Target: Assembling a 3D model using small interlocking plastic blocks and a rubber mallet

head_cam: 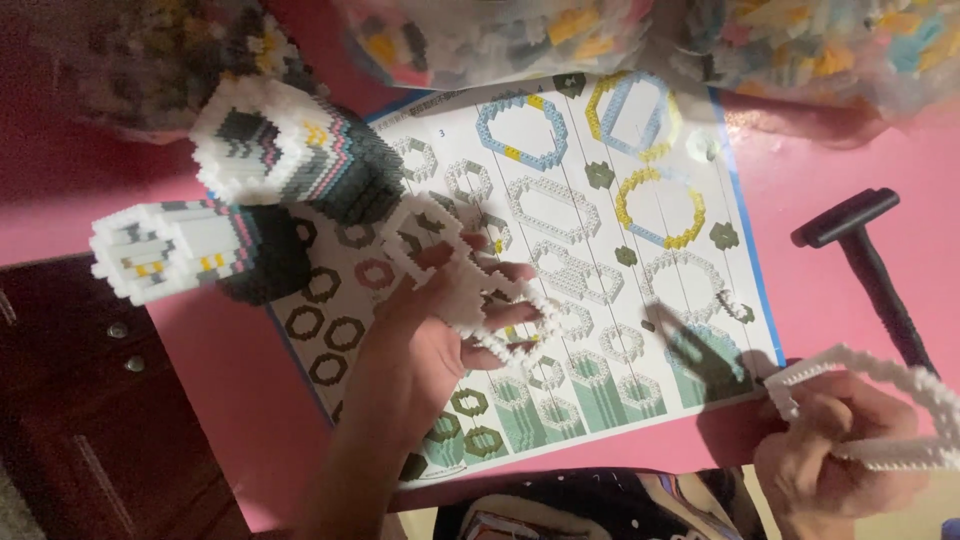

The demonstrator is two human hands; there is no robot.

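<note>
My left hand point(440, 330) lies over a printed instruction sheet point(600, 150) on a pink table. Its fingers hold several white ring-shaped pieces of small building bricks point(440, 240). My right hand point(835, 450) is at the lower right, off the sheet. It grips a larger white ring of bricks point(900, 385) that juts out to the right. Two built columns of white, grey and black bricks stand at the upper left: one point(290, 150) on the sheet's corner, the other point(190, 250) just left of my left hand.
A black hammer-like tool point(870, 255) lies on the pink table point(830, 160) right of the sheet. Clear bags of loose coloured bricks point(640, 35) lie along the far edge. A dark wooden cabinet point(90, 400) shows at the lower left.
</note>
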